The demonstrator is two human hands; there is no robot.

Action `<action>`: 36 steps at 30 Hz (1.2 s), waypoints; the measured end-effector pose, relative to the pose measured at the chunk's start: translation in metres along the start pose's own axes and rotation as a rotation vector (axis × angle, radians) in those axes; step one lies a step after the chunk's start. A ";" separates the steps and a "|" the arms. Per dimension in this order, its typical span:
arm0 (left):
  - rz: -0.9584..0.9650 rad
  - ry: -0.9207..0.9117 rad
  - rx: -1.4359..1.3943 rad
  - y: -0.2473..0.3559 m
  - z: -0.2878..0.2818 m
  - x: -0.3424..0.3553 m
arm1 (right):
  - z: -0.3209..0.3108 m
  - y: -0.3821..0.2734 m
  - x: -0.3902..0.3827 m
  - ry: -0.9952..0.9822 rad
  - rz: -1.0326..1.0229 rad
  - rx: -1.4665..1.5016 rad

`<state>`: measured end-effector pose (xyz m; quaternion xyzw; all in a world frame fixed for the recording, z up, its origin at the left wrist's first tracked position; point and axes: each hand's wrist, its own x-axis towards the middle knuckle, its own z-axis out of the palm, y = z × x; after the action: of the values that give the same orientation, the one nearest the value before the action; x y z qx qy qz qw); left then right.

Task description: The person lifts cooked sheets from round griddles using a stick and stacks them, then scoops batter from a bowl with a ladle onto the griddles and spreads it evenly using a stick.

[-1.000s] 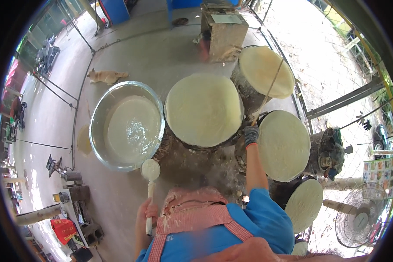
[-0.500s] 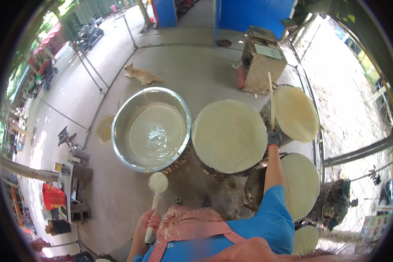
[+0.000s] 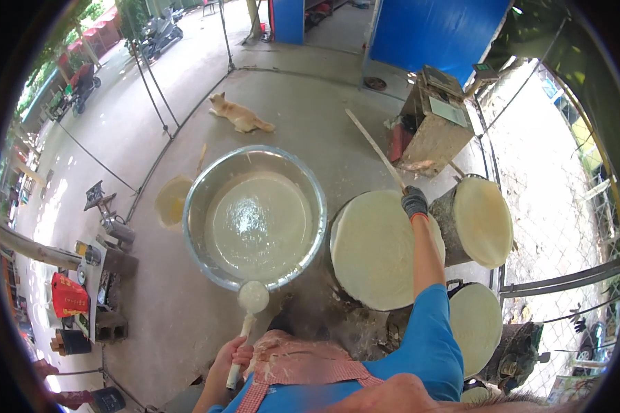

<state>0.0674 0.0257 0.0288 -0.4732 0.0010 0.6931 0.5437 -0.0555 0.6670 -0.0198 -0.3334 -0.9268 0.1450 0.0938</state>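
Observation:
My left hand (image 3: 233,356) is wrapped round the pale handle of a ladle (image 3: 253,297). The ladle's round, batter-whitened bowl is at the near rim of a large metal basin (image 3: 200,260). Creamy batter (image 3: 258,220) lies in the basin. My right hand (image 3: 415,202), in a dark knitted glove, grips a long thin wooden stick (image 3: 375,148) that points forward and left. This hand is over the far right part of a round griddle (image 3: 382,251) covered with a pale batter sheet. I cannot tell whether the stick touches the sheet.
On the right stand another griddle with a yellowish sheet (image 3: 484,221) and a nearer one with a pale sheet (image 3: 475,330). A box-like stand (image 3: 437,131) is beyond. A tan dog (image 3: 242,113) lies on the floor ahead. A shallow container (image 3: 172,201) sits left of the basin.
My right hand has moved left, from between the griddles to over the middle one. The stick has swung from upright to leaning left. My left hand still holds the ladle. The whole view has shifted.

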 end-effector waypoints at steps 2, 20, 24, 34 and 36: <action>-0.063 0.000 -0.015 0.032 0.017 0.003 | 0.031 0.000 0.030 -0.008 -0.032 -0.012; 0.064 0.131 0.202 0.157 0.085 -0.001 | 0.087 -0.005 0.085 -0.411 -0.095 0.027; 0.064 0.129 0.205 0.155 0.092 -0.002 | 0.089 -0.039 0.071 -0.390 -0.137 -0.262; 0.066 0.109 0.204 0.155 0.093 0.003 | 0.077 -0.027 0.073 -0.327 -0.057 0.058; 0.081 0.118 0.219 0.155 0.089 0.003 | 0.081 -0.028 0.073 -0.368 -0.126 -0.087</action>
<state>-0.1081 0.0109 -0.0035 -0.4505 0.1278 0.6811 0.5629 -0.1494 0.6772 -0.0812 -0.2464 -0.9527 0.1572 -0.0830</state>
